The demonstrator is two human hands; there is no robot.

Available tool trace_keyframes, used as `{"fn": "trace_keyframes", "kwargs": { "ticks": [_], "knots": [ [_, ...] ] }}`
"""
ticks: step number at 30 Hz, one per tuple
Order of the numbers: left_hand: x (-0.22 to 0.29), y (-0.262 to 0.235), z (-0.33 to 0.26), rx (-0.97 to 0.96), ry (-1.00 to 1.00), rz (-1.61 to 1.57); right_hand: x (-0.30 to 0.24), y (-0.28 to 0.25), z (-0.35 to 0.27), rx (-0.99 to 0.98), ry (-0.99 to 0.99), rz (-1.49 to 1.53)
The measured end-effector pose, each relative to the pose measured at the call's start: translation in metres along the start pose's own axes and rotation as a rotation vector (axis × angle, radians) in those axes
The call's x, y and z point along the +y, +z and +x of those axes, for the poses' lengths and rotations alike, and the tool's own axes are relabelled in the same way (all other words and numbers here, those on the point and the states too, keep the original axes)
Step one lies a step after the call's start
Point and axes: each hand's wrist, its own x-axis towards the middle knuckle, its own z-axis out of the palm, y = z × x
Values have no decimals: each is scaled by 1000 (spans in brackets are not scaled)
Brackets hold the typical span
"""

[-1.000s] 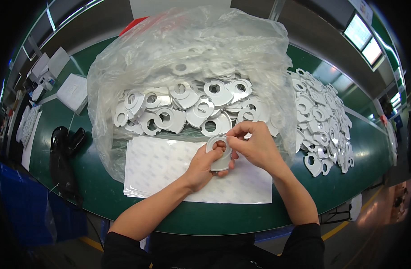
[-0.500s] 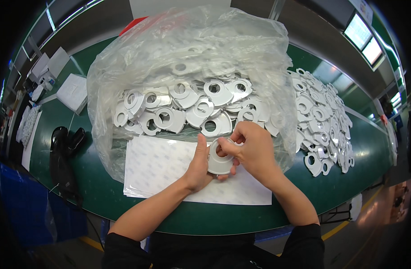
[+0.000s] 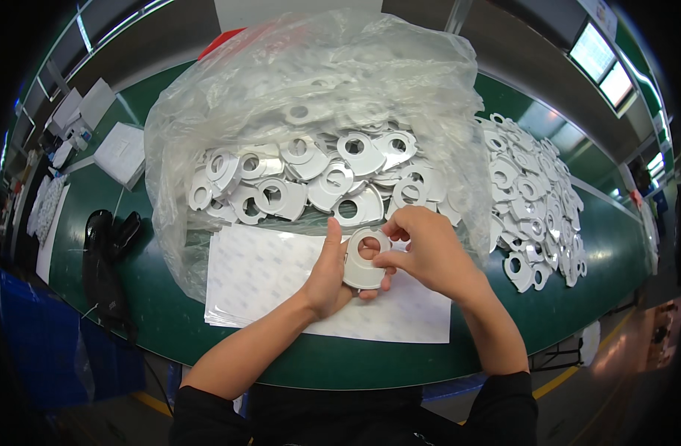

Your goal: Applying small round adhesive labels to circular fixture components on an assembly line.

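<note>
My left hand [image 3: 327, 281] cradles a light grey plastic part [image 3: 365, 278], which has a rounded body and a large round hole. My left thumb points up along its left side, and the fingers wrap beneath it. At the part's right rim, my right hand [image 3: 429, 249] is curled, with the thumb tip on the ring beside the hole and the forefinger near its upper edge. The part is held above a stack of white sheets [image 3: 266, 279] with faint grey printing. Just beyond lie many similar grey parts [image 3: 284, 199] in the mouth of a clear plastic bag [image 3: 310, 82].
On the green table [image 3: 310, 364], a large heap of similar parts [image 3: 533, 197] lies to the right. To the left are a black handheld tool [image 3: 106, 267] with a cord and a white box-like stack [image 3: 122, 152]. A red item [image 3: 220, 42] shows behind the bag.
My right thumb has come out of the part's hole onto its right rim, and the right hand has shifted slightly right. My left hand stays nearly still with the part.
</note>
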Motion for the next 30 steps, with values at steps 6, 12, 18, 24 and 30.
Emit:
{"fn": "trace_keyframes", "kwargs": {
  "ticks": [6,12,18,24,30],
  "knots": [
    [1,3,0,-2,-28,-5,-4,-7,-1,-63,101,43],
    [3,5,-1,-28,-51,-9,-5,6,1,77,18,-129],
    [6,2,-2,-23,-82,-47,-5,8,4,52,54,-164],
    [7,1,-2,12,-71,-66,3,0,10,-31,249,120],
    [7,0,-2,7,-57,-83,8,-4,11,-123,240,198]
  ]
}}
